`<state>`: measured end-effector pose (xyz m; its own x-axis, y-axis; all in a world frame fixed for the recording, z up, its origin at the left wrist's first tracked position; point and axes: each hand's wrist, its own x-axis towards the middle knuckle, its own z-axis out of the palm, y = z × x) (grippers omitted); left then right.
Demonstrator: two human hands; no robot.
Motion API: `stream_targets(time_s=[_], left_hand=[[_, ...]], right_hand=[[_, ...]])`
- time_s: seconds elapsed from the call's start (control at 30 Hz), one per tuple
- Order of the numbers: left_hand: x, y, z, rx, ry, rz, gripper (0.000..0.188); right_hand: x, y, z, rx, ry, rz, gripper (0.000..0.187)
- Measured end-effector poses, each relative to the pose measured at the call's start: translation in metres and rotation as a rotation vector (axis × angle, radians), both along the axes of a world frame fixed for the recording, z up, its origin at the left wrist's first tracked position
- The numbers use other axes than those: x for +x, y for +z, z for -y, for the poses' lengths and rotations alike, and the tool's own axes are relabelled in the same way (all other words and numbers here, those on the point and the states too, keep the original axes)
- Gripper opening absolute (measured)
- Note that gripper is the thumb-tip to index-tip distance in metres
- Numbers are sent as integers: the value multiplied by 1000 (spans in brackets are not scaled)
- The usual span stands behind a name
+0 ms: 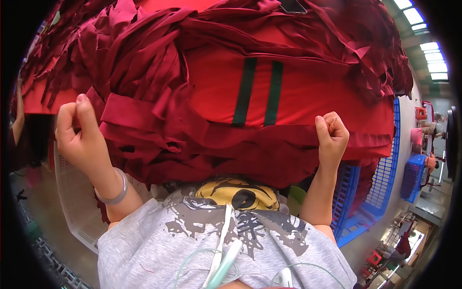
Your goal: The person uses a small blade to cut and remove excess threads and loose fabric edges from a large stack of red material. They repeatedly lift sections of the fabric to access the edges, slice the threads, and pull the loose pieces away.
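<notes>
Dark red fabric strips (231, 139) lie in a long, layered pile along the near edge of a red-covered table. At the left end of the pile is my left hand (79, 130), its fingers curled in and its thumb up. A folded strip end (126, 111) lies just to its right; whether anything is between the fingers is hidden. My right hand (332, 135) is closed in a pinch at the upper edge of a fabric strip (368, 140), whose end reaches past it to the right.
Two dark green bands (245, 91) cross the red table cover (308, 91). More dark red strips (139, 53) heap up at the back, with a phone (292, 6) among them. A white basket (77, 202) stands below left, a blue crate (380, 192) below right.
</notes>
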<state>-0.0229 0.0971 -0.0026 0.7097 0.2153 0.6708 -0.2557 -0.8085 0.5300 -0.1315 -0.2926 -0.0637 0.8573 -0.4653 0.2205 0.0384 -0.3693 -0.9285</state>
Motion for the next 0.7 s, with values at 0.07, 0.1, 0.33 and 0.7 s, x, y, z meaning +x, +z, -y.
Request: stream_targets(time_s=[0.07, 0.1, 0.33, 0.7], left_hand=[[-11, 2, 25, 50, -214, 134, 13], [-17, 5, 47, 156, -444, 122, 12], [-30, -72, 119, 727, -959, -34, 37], [18, 11, -1, 290, -226, -7, 13]], right_hand=[[-4, -4, -2, -195, -43, -43, 25], [-5, -4, -2, -295, -66, -65, 20], [-36, 22, 16, -650, -389, -415, 21], [-96, 33, 47, -131, -174, -218, 23]])
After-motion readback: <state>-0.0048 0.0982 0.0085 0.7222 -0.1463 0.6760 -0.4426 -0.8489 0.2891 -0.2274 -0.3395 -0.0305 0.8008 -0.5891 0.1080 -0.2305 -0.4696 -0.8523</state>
